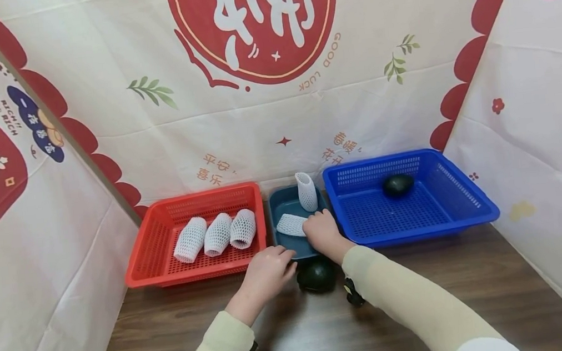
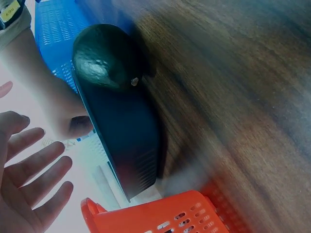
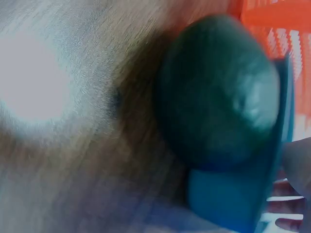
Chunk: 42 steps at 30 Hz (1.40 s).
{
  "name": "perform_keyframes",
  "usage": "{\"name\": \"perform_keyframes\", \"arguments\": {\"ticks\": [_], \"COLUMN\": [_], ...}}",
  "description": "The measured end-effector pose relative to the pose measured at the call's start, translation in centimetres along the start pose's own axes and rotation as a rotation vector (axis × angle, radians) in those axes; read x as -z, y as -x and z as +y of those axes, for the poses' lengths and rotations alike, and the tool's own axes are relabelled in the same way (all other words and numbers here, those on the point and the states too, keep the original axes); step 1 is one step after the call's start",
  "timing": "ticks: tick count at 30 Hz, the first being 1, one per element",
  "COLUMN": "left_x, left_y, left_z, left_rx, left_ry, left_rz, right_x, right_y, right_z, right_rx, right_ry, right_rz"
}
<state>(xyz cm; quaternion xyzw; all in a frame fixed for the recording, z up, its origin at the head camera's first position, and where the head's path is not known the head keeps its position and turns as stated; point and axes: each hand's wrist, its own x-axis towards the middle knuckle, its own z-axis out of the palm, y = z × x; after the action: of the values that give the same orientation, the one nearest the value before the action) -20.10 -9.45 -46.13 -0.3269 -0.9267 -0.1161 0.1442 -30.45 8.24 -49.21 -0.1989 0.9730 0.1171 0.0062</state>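
The near area is a brown wood-grain table [image 1: 164, 336]. The left sleeve [image 1: 220, 342] and the right sleeve [image 1: 417, 297], both pale, enter above it from the near edge.

A dark green fruit [image 1: 316, 276] lies on the table, between the 2 forearms and just in front of the small teal tray [image 1: 281, 199]. Contact between fruit and tray cannot be confirmed.

The left hand [image 1: 267, 271] is located left of this fruit, near the tray's front left corner. In the left wrist view its fingers are extended and spread apart; it holds nothing.

The right hand [image 1: 322, 233] is positioned over the tray's right side. Its fingers are curled and pinch the right end of a white foam net [image 1: 290, 225], which lies crosswise inside the tray; the exact fingertip placement is hidden. In the right wrist view the fingers are blurred.

Left of the tray, a red basket [image 1: 140, 260] contains 3 white nets [image 1: 217, 235], set side by side at a slant. Right of the tray, a blue basket [image 1: 380, 217] contains 1 oval fruit [image 1: 398, 185] toward its rear side.

At the tray's far right corner, 1 upright net [image 1: 306, 192] stands slightly tilted, its top above the rim. Behind all containers hangs a printed cloth [image 1: 256, 122].
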Motion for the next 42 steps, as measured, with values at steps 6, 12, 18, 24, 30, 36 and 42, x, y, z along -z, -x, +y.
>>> {"name": "perform_keyframes", "arguments": {"ticks": [6,12,18,24,30,36,42], "left_x": [0.5,0.8,0.7,0.5,0.5,0.5,0.5], "left_y": [0.2,0.1,-0.1,-0.4,-0.8,-1.1,-1.1], "left_z": [-0.1,0.1,0.4,0.8,1.3,1.5,1.8], "left_rx": [0.012,0.045,0.101,0.111,0.118,0.124,0.166], "left_ry": [0.001,0.021,0.017,0.018,0.006,0.014,0.013], "left_rz": [0.051,0.095,0.111,0.091,0.023,-0.018,-0.045], "right_x": [2.7,3.9,3.7,3.3,3.2,3.9,4.2], "right_y": [1.6,4.0,6.9,9.6,11.2,11.9,12.6], "right_z": [-0.7,0.5,2.4,3.5,3.6,3.0,2.7], "right_rx": [0.036,0.074,0.169,0.372,0.558,0.651,0.678], "right_ry": [-0.038,-0.077,-0.143,-0.179,-0.216,-0.249,-0.261], "right_rz": [0.071,0.213,0.442,0.763,0.975,1.172,1.207]}}
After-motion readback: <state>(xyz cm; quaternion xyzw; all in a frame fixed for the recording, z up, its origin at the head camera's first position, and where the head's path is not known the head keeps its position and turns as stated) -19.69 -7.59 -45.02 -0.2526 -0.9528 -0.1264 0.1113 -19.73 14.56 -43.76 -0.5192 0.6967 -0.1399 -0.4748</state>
